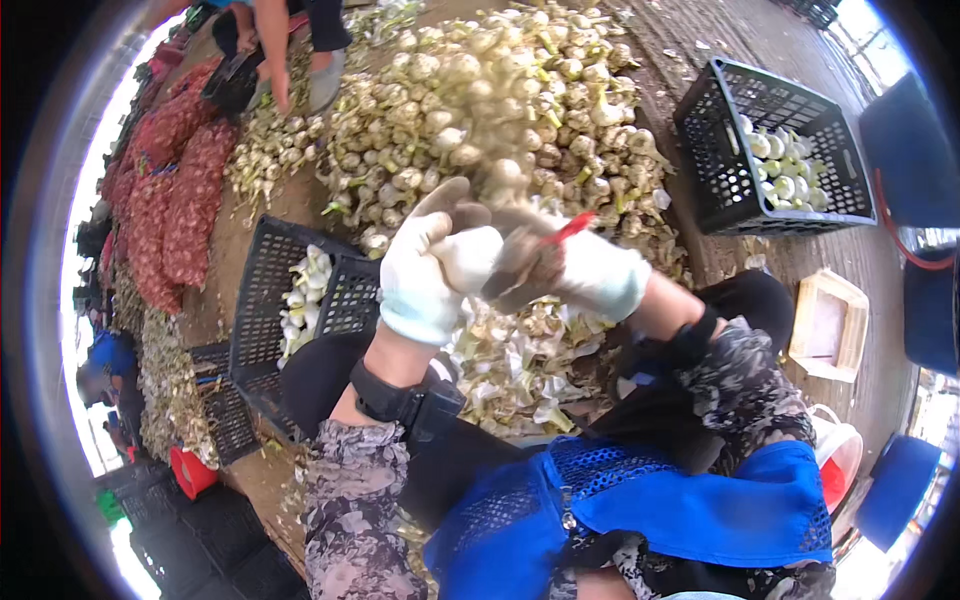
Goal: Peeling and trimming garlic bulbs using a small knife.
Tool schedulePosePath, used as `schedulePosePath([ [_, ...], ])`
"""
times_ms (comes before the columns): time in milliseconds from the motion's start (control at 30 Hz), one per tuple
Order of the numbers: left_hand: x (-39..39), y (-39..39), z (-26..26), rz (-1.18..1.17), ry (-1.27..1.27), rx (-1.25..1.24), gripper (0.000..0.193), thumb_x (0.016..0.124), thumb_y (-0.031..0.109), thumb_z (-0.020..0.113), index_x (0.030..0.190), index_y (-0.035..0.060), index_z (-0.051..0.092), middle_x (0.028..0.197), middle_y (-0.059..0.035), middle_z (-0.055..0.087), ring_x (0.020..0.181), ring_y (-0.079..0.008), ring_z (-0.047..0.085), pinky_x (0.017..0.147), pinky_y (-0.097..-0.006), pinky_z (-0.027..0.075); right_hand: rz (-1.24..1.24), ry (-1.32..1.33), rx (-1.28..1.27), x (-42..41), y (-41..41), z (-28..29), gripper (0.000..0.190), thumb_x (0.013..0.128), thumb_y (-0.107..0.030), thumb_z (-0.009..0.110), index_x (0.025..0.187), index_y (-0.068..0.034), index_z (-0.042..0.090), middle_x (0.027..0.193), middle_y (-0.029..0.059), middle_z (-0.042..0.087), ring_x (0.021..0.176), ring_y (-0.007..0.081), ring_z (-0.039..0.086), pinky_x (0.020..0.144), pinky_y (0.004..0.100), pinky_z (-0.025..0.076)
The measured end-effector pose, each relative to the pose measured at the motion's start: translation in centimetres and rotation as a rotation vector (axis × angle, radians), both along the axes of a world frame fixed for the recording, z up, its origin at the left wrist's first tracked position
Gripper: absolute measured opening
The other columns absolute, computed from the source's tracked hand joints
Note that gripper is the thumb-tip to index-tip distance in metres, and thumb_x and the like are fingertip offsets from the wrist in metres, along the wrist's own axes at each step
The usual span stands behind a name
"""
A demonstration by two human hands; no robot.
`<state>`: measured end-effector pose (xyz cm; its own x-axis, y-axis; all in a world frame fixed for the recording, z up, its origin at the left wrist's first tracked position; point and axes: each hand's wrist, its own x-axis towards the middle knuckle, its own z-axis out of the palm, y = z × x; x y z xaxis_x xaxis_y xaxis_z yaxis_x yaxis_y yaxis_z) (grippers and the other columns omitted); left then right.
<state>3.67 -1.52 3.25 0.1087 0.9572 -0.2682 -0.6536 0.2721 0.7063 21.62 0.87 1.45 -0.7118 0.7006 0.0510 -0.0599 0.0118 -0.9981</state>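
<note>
My left hand [442, 262], in a white glove with a soiled palm side, is raised in front of a large heap of garlic bulbs [420, 112]. Beside it, my gloved right hand [577, 262] is blurred by motion, with a red object [571, 227], perhaps a tool handle, held in it. The two hands meet or nearly meet; whatever lies between them is too blurred to name, and whether the left holds anything cannot be told. Below them, garlic skins and peelings [517, 367] lie between my knees.
Black plastic crates with white garlic stand at left [251, 300] and upper right [795, 217]. A wooden frame [802, 322] lies at right by a white bucket [844, 442]. Red mesh sacks [199, 202] are piled at left. Another person's arm [274, 52] reaches in at the top left.
</note>
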Motion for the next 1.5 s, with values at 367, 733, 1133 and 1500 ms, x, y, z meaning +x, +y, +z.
schedulePosePath([
  [367,-3.2,1.4,1.7,0.285,0.229,-0.096,0.026,0.086,0.024,0.053,0.104,0.0058,0.056,0.094,-0.0048,0.059,0.084,-0.0141,0.054,0.079,-0.0302,0.043,-0.410,-0.555,0.902,8.9,7.0,-5.1,0.041,0.089,-0.018,0.045,0.127,-0.004,0.036,0.112,0.0102,0.055,0.093,0.0175,0.057,0.078,0.0256,0.050],
  [733,-4.6,-0.1,0.8,0.209,0.500,0.179,0.025,0.089,0.013,0.045,0.106,-0.0014,0.055,0.102,-0.0094,0.058,0.090,-0.0164,0.057,0.077,-0.0285,0.048,0.076,-1.071,0.267,-5.0,-5.5,-20.8,0.023,0.077,-0.011,0.057,0.099,-0.012,0.063,0.096,0.0156,0.061,0.087,0.0261,0.059,0.077,0.0340,0.048],
  [1133,-3.0,-1.1,1.0,-0.293,0.140,-0.131,0.042,0.088,0.028,0.047,0.121,0.0020,0.043,0.105,-0.0100,0.055,0.089,-0.0217,0.054,0.077,-0.0383,0.047,-0.023,-0.208,0.186,0.8,3.7,3.6,0.040,0.074,0.013,0.041,0.106,-0.004,0.057,0.097,0.0071,0.062,0.087,0.0155,0.061,0.077,0.0264,0.051],
  [1500,1.2,-1.5,1.0,-0.037,0.792,0.372,0.062,0.071,0.013,0.071,0.121,-0.0057,0.039,0.109,-0.0126,0.051,0.095,-0.0171,0.054,0.082,-0.0276,0.047,-0.447,0.119,-0.275,0.0,-0.9,-0.1,0.026,0.086,-0.032,0.057,0.093,-0.007,0.052,0.071,-0.0001,0.054,0.053,0.0052,0.049,0.045,0.0179,0.037],
])
